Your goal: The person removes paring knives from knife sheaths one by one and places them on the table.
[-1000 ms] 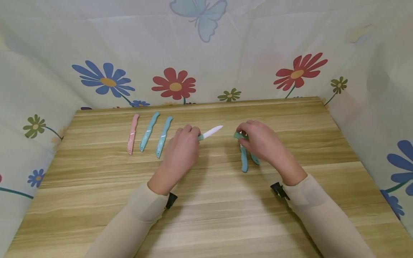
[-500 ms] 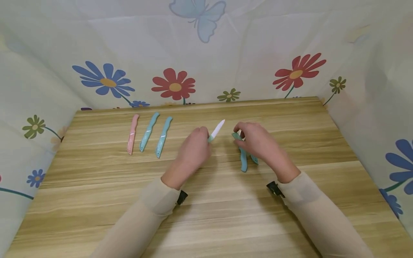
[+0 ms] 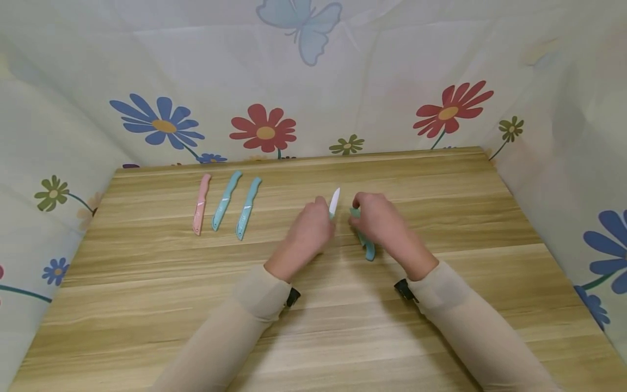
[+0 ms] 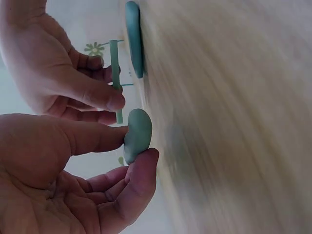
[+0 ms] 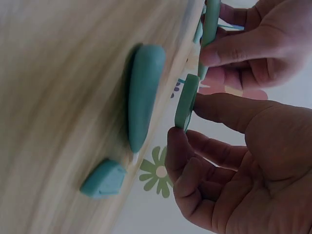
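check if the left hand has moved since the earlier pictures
Yes, in the head view the left hand has moved rightward, away from the pink knife, which has stayed put.

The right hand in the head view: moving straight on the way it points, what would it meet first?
The right hand would likely meet the white-bladed knife in the left hand first, though their heights are hard to compare.

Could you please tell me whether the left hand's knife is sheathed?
Unsheathed: its white blade shows bare, while the right hand holds a green sheath apart.
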Demonstrator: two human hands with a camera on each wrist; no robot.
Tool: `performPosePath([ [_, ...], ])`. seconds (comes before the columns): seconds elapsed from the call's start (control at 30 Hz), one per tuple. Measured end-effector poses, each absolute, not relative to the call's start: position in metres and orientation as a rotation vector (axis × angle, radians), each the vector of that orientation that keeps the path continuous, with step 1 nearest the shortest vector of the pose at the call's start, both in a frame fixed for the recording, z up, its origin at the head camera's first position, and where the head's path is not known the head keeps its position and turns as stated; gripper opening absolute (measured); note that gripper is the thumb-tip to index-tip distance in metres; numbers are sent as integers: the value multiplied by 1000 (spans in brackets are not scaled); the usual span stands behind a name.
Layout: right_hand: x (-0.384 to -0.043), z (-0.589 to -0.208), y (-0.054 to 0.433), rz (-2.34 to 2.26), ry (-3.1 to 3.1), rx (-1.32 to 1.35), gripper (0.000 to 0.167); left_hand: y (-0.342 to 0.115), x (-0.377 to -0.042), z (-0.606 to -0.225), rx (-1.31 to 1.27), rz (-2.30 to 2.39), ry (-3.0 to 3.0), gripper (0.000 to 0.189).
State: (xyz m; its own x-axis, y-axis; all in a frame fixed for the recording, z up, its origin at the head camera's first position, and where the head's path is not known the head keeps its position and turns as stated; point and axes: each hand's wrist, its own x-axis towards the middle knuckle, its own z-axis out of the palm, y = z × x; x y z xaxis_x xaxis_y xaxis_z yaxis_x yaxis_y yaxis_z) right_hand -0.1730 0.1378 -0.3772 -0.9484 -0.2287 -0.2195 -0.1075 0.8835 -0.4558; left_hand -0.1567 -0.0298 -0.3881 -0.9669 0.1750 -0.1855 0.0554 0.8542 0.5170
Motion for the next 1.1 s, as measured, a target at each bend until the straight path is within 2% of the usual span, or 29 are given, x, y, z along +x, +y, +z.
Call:
performPosePath([
  [0.5,-174,-386,123,-521,2775,-262,16,-10,-152,-393,201,701,2781,24],
  [0.83,-173,-386,119,-467,2775,-245,10,-3,-153,-400,144,706,2765,18],
  [1.1,-174,-387,117,-395,2800,-258,12,-3,-151,-399,231,726,2797,9],
])
